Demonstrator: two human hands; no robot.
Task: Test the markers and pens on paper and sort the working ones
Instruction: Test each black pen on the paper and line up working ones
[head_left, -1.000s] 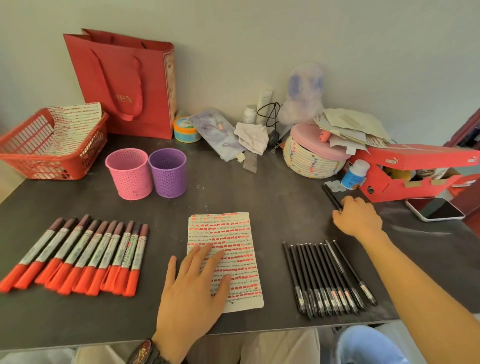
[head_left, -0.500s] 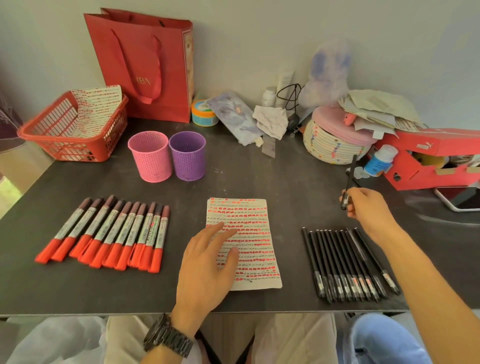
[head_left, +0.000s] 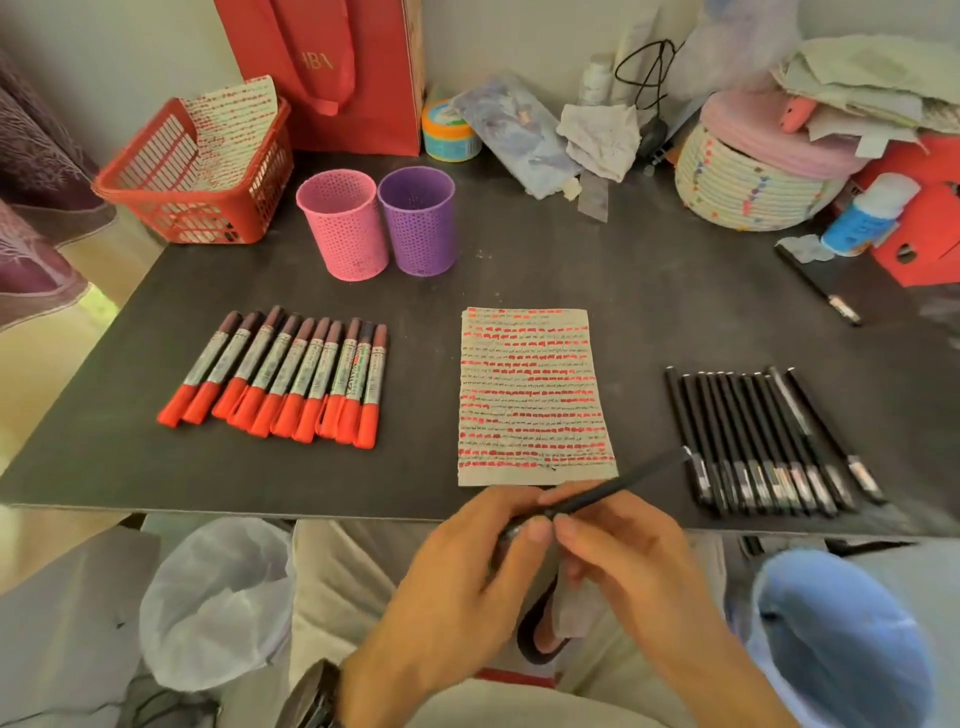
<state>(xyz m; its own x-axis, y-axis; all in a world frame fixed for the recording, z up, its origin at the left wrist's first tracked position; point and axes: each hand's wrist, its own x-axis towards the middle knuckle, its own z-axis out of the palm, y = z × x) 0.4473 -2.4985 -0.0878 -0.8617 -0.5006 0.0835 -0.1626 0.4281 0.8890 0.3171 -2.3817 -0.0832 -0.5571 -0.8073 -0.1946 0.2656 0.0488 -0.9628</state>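
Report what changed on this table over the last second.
The right hand picked a black pen up from beside the red box and brought it close, just below the paper. The left hand lifted off the paper and now pinches the pen's near end. The red markers and the row of black pens stayed put.

You get soft, warm, even light across the dark grey matte tabletop (head_left: 649, 312), with only faint shadows beside the pink perforated cup (head_left: 345, 234). The wide lens bows the tabletop's near edge and stretches the corners. Motion smears the thin black pen (head_left: 623, 481) nearest you, and the far right corner is blurred too.
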